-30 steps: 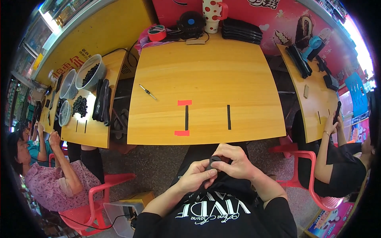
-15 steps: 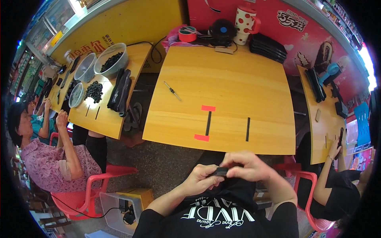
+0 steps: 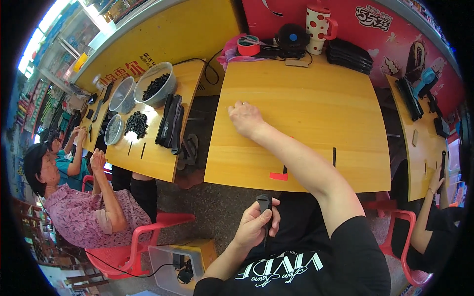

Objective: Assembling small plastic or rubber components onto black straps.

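My left hand (image 3: 254, 227) is closed around a black strap-like piece (image 3: 264, 201) with a rounded, slotted end, held upright in front of my shirt. Part of it hangs below the fingers. Across the table (image 3: 306, 98) stretches my right arm. My right hand (image 3: 245, 118) rests with curled fingers at the table's left side, over the spot of a thin pen-like tool, which it almost wholly hides. Beside my right forearm lies a piece of red tape (image 3: 279, 176) on the tabletop. A black strip mark (image 3: 334, 158) shows to the right of the arm.
Along the back stand a red tape roll (image 3: 248, 47), a black round device (image 3: 291, 39), a dotted tumbler (image 3: 317, 29) and stacked black pouches (image 3: 349, 55). A left table holds tubs (image 3: 157, 84) of black parts. People sit on both sides; a clear bin (image 3: 168, 269) stands on the floor.
My right hand has left the black piece and reached forward left onto the pen-like tool. The left hand now holds the piece alone, turned upright. The view has shifted left.
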A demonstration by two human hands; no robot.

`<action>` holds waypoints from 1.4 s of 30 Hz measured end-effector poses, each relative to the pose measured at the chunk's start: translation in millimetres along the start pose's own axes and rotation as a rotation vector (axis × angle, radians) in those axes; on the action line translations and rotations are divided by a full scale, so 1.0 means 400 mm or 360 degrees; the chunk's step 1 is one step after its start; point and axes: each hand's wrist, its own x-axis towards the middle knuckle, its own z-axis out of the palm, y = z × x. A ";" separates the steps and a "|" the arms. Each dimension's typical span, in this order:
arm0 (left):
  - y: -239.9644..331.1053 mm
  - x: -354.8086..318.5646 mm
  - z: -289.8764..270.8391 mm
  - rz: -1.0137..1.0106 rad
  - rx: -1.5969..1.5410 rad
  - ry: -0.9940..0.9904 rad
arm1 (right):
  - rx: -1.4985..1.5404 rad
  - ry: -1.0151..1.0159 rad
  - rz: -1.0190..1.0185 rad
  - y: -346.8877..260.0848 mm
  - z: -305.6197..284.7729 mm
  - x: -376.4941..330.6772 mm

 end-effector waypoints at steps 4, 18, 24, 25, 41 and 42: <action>-0.004 0.007 -0.012 -0.0099 -0.0170 0.0013 | 0.0023 -0.0004 -0.0043 0.030 -0.016 -0.042; -0.074 0.081 0.056 -0.0473 0.0202 -0.0059 | 0.2781 0.0000 0.1093 0.062 -0.311 -0.765; -0.085 0.120 0.183 0.0200 0.1955 -0.0382 | 0.1784 0.0363 0.0515 0.079 -0.313 -0.836; -0.084 0.118 0.186 0.0200 0.1963 -0.0387 | 0.1787 0.0374 0.0514 0.083 -0.315 -0.839; -0.006 0.093 0.059 0.0237 0.0488 0.0151 | 0.1689 0.1192 0.0406 0.064 -0.273 -0.945; -0.014 0.097 0.057 0.0240 0.0151 0.0092 | 0.1677 0.1111 0.0391 0.061 -0.275 -0.950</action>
